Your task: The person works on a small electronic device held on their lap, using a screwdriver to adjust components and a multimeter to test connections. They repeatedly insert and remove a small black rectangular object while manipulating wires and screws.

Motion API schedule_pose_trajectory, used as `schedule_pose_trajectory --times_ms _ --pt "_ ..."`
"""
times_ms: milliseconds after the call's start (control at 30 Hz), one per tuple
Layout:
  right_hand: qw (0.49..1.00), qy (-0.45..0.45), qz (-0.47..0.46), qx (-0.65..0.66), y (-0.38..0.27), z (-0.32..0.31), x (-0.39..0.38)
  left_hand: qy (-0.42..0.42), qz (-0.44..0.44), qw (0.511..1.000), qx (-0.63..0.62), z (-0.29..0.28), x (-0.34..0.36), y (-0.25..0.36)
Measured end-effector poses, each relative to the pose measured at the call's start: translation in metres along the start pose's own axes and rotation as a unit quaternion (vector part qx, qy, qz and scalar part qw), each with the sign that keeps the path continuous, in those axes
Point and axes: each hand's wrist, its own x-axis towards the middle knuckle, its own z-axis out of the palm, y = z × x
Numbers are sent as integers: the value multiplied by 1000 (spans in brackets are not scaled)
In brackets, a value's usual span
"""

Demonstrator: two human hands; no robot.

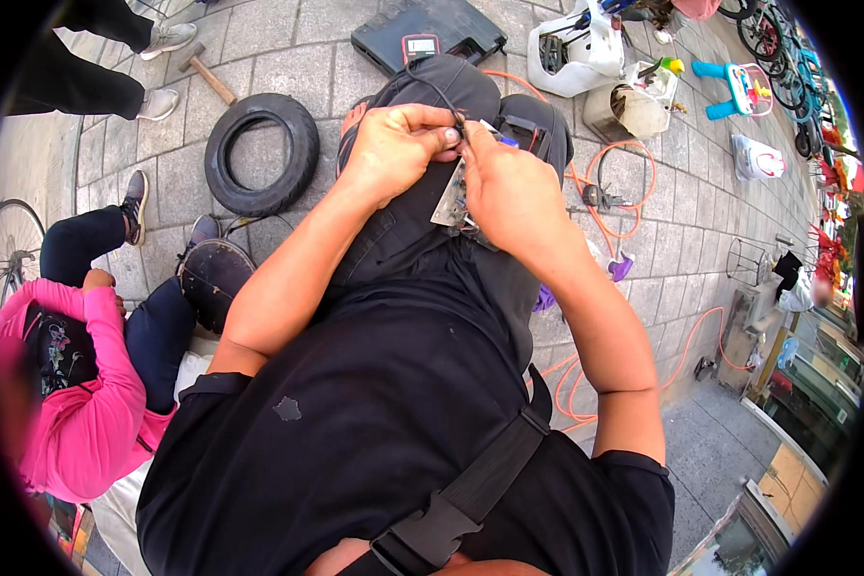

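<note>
Both of my hands meet above my lap, over my dark trousers. My left hand [394,152] is closed, thumb and forefinger pinching a thin black cable [440,89] that arches over my knee. Against the same spot presses my right hand [511,187], fingers closed at the cable's end; its fingertips are partly hidden. A flat metal plate [448,200] with small parts along its edge lies under my right hand on my thigh. Just beyond my knees, a red-framed meter [420,46] rests on a black tool case [475,36].
A tyre [261,156] and a hammer [208,75] lie on the paving at left. A person in pink [91,384] sits close on my left. At right stand a white cut-open container [576,53], a beige bucket [634,104], an orange cord [656,182] and a blue-white stool [737,91].
</note>
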Motion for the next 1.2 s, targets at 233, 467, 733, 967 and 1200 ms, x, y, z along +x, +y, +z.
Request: schedule_pose_trajectory --times_ms 233,467,733,967,1200 --pt "998 13 -33 -47 2 4 -3 8 6 1000 2 3 -3 3" --pt "996 -29 5 79 5 -6 5 6 15 1000 -13 0 0 -7" --pt "999 -49 11 15 -2 -10 3 12 21 1000 -15 0 0 -7" --pt "997 -63 38 38 0 -8 4 -5 7 1000 -9 -3 0 -3" --pt "969 -92 57 222 13 -18 12 -77 2 996 -38 -19 4 -2"
